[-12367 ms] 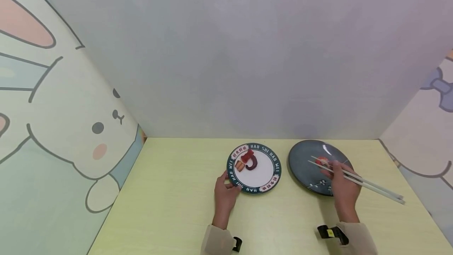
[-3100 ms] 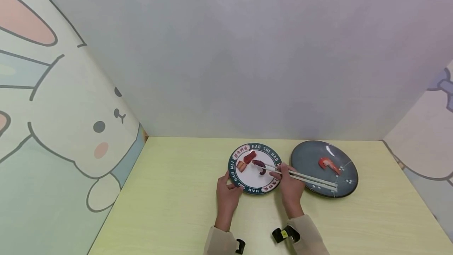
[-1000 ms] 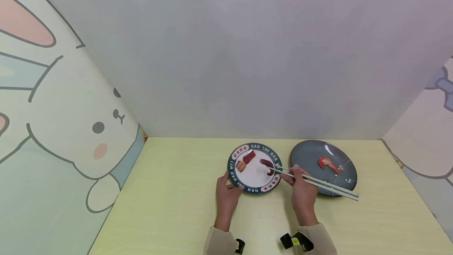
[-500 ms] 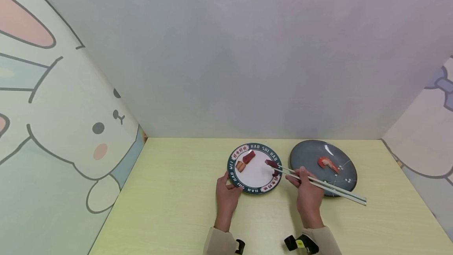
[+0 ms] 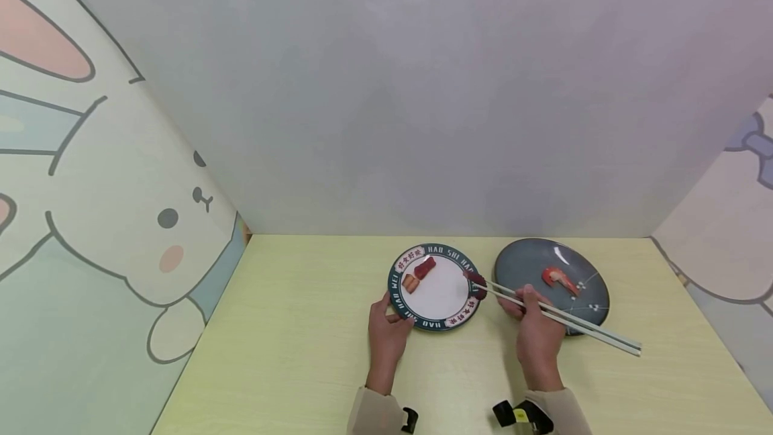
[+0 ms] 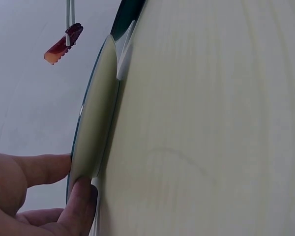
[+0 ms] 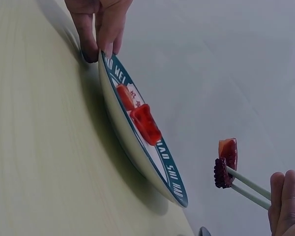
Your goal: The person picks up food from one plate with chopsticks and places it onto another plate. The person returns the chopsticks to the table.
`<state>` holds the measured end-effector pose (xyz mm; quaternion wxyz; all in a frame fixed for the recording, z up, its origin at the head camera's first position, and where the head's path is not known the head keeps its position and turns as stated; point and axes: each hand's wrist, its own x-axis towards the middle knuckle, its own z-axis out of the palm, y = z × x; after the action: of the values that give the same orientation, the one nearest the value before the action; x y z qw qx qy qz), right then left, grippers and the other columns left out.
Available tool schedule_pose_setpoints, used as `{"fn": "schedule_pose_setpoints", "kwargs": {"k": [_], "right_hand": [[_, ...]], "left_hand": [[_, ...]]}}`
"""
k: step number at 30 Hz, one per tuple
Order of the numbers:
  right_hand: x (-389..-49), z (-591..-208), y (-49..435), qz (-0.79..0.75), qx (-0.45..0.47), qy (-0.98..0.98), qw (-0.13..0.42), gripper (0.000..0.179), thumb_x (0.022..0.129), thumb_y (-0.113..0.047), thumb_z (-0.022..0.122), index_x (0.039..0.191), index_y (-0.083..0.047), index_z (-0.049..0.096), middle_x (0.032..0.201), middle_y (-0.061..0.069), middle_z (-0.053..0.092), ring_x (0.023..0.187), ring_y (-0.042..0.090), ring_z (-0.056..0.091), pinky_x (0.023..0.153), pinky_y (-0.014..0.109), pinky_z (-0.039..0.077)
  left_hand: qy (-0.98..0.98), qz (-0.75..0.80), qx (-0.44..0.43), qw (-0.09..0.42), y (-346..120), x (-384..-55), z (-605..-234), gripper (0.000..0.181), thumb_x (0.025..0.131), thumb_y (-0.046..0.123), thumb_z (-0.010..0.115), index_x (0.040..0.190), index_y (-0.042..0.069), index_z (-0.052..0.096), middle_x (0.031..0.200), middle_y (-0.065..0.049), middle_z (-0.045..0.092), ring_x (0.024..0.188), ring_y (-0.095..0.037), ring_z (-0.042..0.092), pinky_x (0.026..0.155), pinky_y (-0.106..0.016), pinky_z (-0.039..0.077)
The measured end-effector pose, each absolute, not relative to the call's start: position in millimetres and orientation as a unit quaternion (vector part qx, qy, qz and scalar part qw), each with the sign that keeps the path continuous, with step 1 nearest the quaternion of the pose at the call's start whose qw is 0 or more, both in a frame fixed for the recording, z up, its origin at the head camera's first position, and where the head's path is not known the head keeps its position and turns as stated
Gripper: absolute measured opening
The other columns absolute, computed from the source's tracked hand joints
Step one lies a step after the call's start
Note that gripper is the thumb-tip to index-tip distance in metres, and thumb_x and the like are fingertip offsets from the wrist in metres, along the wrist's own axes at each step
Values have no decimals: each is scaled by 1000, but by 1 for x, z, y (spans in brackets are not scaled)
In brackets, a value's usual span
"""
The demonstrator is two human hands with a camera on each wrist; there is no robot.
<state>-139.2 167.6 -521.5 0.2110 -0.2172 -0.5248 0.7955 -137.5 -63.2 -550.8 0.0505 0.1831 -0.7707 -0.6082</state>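
On my feed the left hand (image 5: 388, 333) pinches the rim of the plate (image 5: 437, 297), whose top its wrist view hides; the right hand (image 5: 539, 333), cut off in its own, grips chopsticks (image 7: 249, 183) holding a tentacle (image 7: 229, 156) raised by the plate's right rim. Beyond, I see it partly covering the dark plate (image 5: 521, 267) where a shrimp (image 5: 560, 280) lies.
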Motion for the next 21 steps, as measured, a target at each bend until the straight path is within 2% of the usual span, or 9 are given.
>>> {"fn": "schedule_pose_setpoints", "kwargs": {"k": [8,21], "right_hand": [[-141,-520,177,810,-208,-496,235,25,107,-8,60,89,-5,76,84,2,74,65,11,77,70,22,61],[-138,-519,190,827,-207,-452,262,21,106,-4,60,89,-1,73,79,6,75,60,14,76,65,25,61]], "left_hand": [[-771,-607,187,46,-63,-139,-551,75,86,-7,79,153,-7,47,126,-16,57,88,-18,62,68,-28,55],[-772,-606,189,39,-64,-141,-554,74,87,-7,77,154,-6,46,127,-16,56,89,-18,61,68,-26,54]]}}
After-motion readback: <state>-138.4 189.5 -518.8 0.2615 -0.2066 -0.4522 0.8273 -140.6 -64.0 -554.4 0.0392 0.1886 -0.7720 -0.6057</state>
